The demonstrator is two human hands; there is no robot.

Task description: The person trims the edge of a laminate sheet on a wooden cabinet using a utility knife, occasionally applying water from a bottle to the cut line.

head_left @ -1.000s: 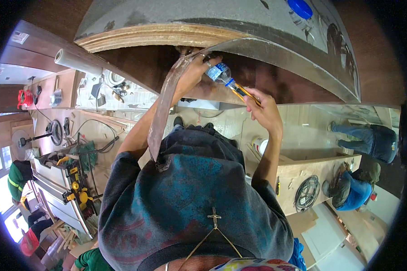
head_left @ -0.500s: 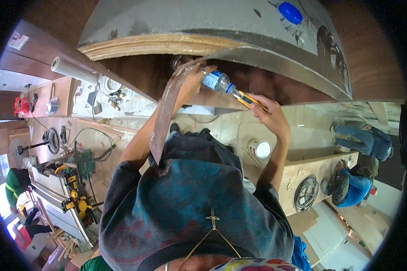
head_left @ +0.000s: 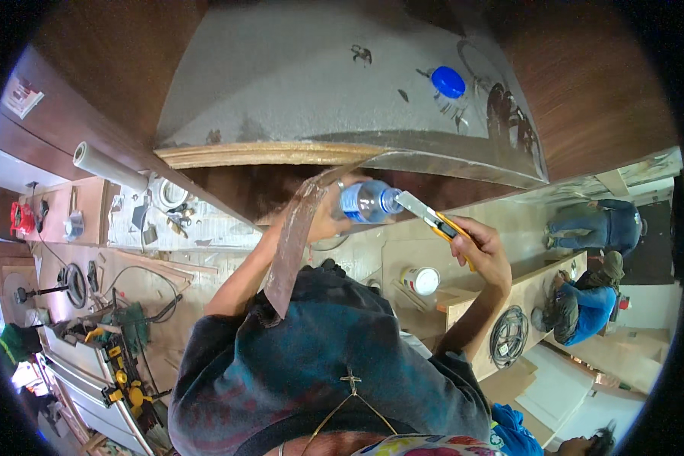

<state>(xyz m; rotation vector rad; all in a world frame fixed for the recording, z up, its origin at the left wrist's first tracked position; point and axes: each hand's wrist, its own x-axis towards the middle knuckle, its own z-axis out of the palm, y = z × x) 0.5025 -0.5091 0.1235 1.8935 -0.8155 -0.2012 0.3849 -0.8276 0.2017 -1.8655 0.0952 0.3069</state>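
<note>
My left hand [head_left: 327, 216] is closed around a clear plastic bottle [head_left: 366, 202] with a blue label, tipped sideways with its neck to the right. My right hand [head_left: 485, 249] grips a yellow utility knife [head_left: 450, 229]. Its flat grey metal end is at the bottle's mouth; whether they touch I cannot tell. A long brown edging strip [head_left: 292, 247] curves off the front edge of a grey-topped board [head_left: 304, 91] and hangs in front of my left hand and wrist, hiding part of them.
On the board stands a blue-capped container [head_left: 448, 82] beside dark smears. Behind me are a white tub [head_left: 421, 280], coiled cable [head_left: 509, 334] and a saw machine [head_left: 91, 372]. One person [head_left: 585, 308] crouches at right; another [head_left: 596, 226] bends farther off.
The bottle and both hands have come lower, out from under the board's edge. The knife's grey end shows more plainly, and my view has shifted so more board top shows.
</note>
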